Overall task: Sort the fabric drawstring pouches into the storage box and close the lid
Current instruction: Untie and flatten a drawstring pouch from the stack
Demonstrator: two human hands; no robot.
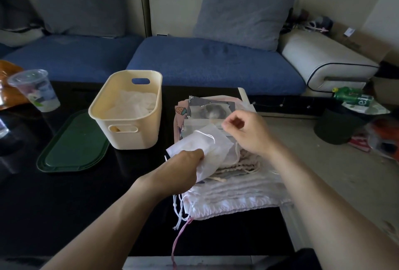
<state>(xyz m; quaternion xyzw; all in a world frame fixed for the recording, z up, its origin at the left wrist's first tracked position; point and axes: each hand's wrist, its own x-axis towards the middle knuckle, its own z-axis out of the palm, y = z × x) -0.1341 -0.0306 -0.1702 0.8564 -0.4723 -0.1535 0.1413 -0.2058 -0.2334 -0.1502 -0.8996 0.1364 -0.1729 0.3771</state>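
Observation:
A cream storage box (129,138) stands open on the black table with white fabric inside. Its dark green lid (73,146) lies flat to the box's left. My left hand (183,168) grips a thin white pouch (207,146) lifted just above a pile of drawstring pouches (233,189) at the table's right. My right hand (248,133) hovers over the pile beside that pouch, fingers curled; whether it pinches the pouch's string is unclear. Printed pouches (207,109) lie at the pile's far end.
A lidded plastic cup (36,90) stands at the table's left, with an orange bag behind it. A blue sofa (205,60) with cushions runs behind the table. The floor on the right holds a dark bin (336,127) and a green bottle (352,96).

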